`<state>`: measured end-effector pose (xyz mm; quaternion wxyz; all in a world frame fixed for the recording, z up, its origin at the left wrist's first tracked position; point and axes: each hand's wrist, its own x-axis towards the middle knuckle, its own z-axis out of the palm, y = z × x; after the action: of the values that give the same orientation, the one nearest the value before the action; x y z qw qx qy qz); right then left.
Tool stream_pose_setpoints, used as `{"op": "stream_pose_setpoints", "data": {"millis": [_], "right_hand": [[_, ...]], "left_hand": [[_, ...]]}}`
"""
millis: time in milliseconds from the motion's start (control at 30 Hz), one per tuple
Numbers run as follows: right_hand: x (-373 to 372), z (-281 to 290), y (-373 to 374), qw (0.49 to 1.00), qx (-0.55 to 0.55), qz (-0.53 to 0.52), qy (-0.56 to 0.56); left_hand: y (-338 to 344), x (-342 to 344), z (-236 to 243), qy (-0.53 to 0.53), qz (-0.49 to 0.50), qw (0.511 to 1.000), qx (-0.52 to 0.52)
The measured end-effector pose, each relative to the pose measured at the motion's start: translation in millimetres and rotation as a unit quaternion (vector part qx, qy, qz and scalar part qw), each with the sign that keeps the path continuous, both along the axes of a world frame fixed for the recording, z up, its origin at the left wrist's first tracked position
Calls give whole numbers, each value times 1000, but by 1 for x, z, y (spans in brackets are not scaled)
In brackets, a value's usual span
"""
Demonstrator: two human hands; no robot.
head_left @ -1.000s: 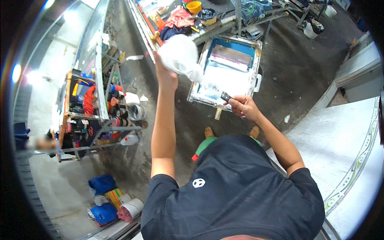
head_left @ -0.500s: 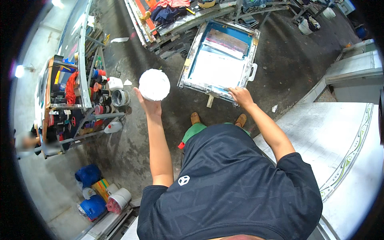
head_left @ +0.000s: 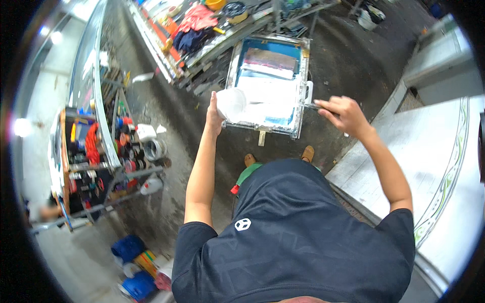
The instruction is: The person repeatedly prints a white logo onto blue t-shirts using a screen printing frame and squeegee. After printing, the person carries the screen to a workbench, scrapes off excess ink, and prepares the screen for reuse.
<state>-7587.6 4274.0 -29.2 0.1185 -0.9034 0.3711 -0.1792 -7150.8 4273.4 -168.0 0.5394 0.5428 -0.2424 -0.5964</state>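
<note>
My left hand is closed round a white round tub, its fingers partly behind it. The tub overlaps the near left corner of a screen-printing frame. White ink covers much of the frame's blue mesh, and a stained squeegee lies across the far part. My right hand, beside the frame's right edge, pinches a thin tool with a dark handle. The tool's far end is too blurred to tell its kind. A white handle juts from the frame's right side.
Behind the frame stands a cluttered table with pink cloth and dark cloth. A rack of bottles and tins stands at left, blue containers at lower left. A white tiled counter runs along the right.
My left hand has brought the tub rightward to the frame's near corner, tilting it. My right hand has lifted off the frame's near edge and moved right, now with the dark-handled tool in it.
</note>
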Motion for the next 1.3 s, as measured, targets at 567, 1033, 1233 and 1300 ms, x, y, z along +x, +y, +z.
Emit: {"op": "stream_pose_setpoints", "data": {"millis": [567, 1033, 1233, 1300], "right_hand": [[58, 169, -20, 929, -335, -19, 155], [46, 117, -50, 934, -114, -47, -336], [73, 70, -36, 768, 372, 26, -522], [79, 50, -29, 712, 441, 35, -545]], "left_hand": [[-135, -36, 214, -49, -159, 954, -250], [-120, -62, 331, 12, -172, 856, -488], [-134, -95, 317, 206, -203, 808, -513], [-134, -107, 294, 171, -27, 855, -490]]}}
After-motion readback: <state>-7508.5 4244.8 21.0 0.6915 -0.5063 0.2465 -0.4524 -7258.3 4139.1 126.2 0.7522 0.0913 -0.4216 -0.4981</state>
